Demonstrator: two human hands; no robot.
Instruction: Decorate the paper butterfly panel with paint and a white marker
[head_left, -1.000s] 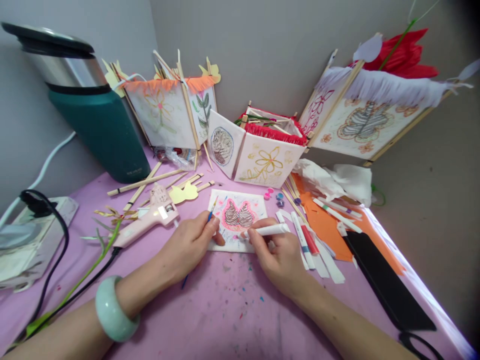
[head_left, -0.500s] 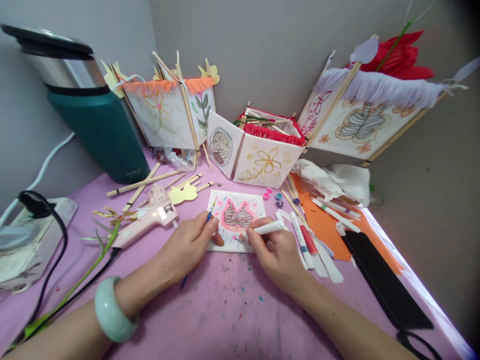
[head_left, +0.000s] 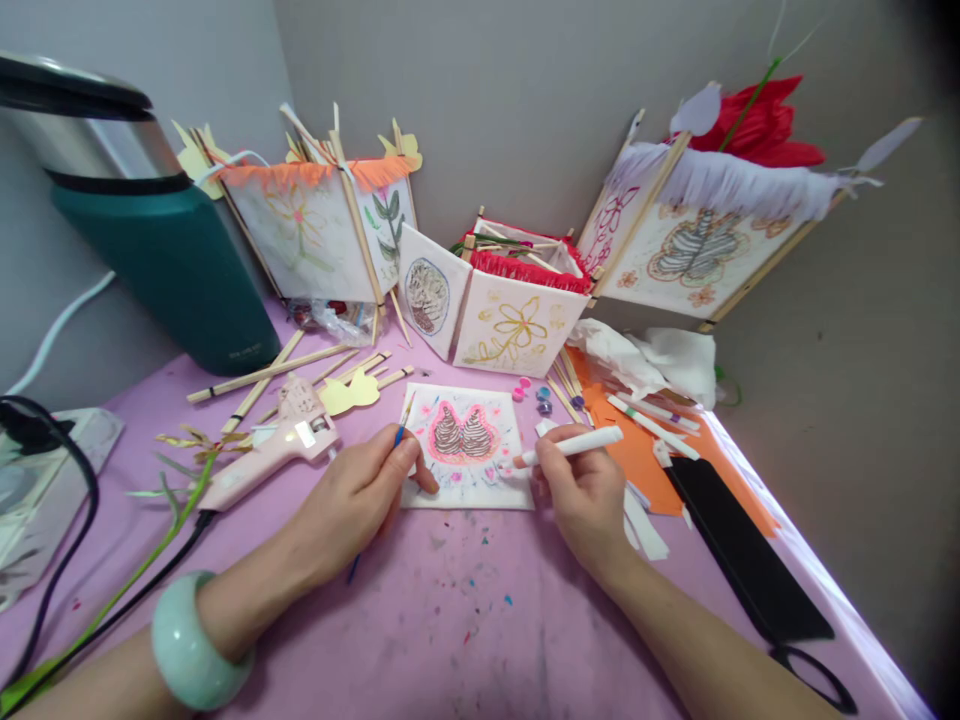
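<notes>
A small white paper [head_left: 466, 448] with a pink-outlined striped drawing lies on the purple table [head_left: 465, 620]. My left hand [head_left: 352, 500] rests on the paper's left edge, fingers closed round a thin blue paintbrush [head_left: 400, 430] that points up and away. My right hand [head_left: 585, 490] is closed on a white marker [head_left: 574, 445], its tip touching the paper's right side. A pale green bangle [head_left: 184, 645] sits on my left wrist.
A pink glue gun [head_left: 266, 450] lies left of the paper, its black cord trailing off. Paper lanterns [head_left: 517, 315] stand along the back wall, beside a teal kettle [head_left: 161, 250]. Markers, white strips and orange paper [head_left: 637, 440] pile at the right, near a black sheet [head_left: 739, 560].
My right hand has shifted to the paper's right side and lifted the marker's back end. The view has panned slightly right. My left hand keeps its hold on the brush.
</notes>
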